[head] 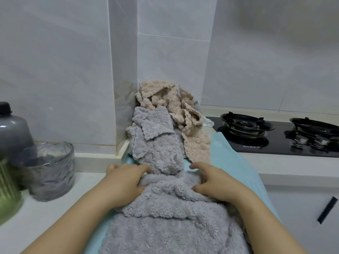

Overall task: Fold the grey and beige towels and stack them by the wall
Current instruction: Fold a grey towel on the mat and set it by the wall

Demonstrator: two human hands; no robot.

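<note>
A fluffy grey towel point(170, 226) lies spread on a light blue cloth point(236, 162) in front of me. My left hand point(124, 182) pinches its far left edge, thumb under a fold. My right hand point(218, 182) grips the far right edge with curled fingers. Beyond them a crumpled pile of grey towels point(156, 142) leans toward the wall corner. Crumpled beige towels point(181, 110) sit behind and to the right of that pile, against the white tiled wall.
A ribbed glass bowl point(49, 171) and a grey jug with a black cap point(11, 129) stand at the left, a green container point(7, 191) beside them. A black gas hob point(278, 138) with two burners lies at the right. A drawer front point(297, 208) shows below it.
</note>
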